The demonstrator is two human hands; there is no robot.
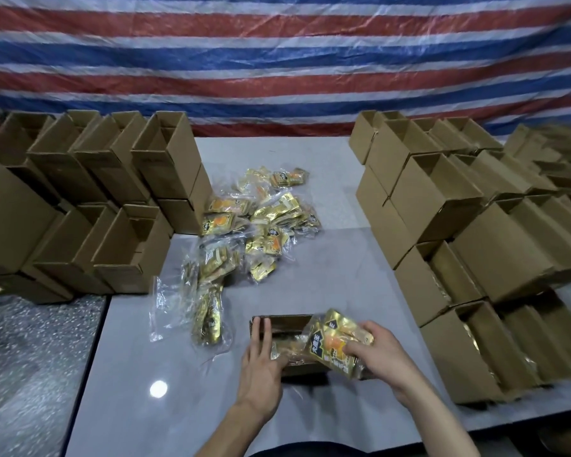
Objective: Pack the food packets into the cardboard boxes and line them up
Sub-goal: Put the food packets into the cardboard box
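Observation:
An open cardboard box [285, 324] lies on the grey table near me, with some gold packets inside. My left hand [259, 361] holds its left wall, fingers over the rim. My right hand [381, 352] grips a clear bag of gold food packets [332, 341] with an orange picture and dark label, tilted over the box's right side. A loose pile of similar packets [254, 225] in clear bags spreads across the middle of the table.
Stacks of empty open boxes [89, 206] stand at the left. Filled boxes [468, 265] showing gold packets are lined up in rows at the right. A striped red, white and blue tarp [277, 61] hangs behind. A speckled surface [30, 357] adjoins the table's left edge.

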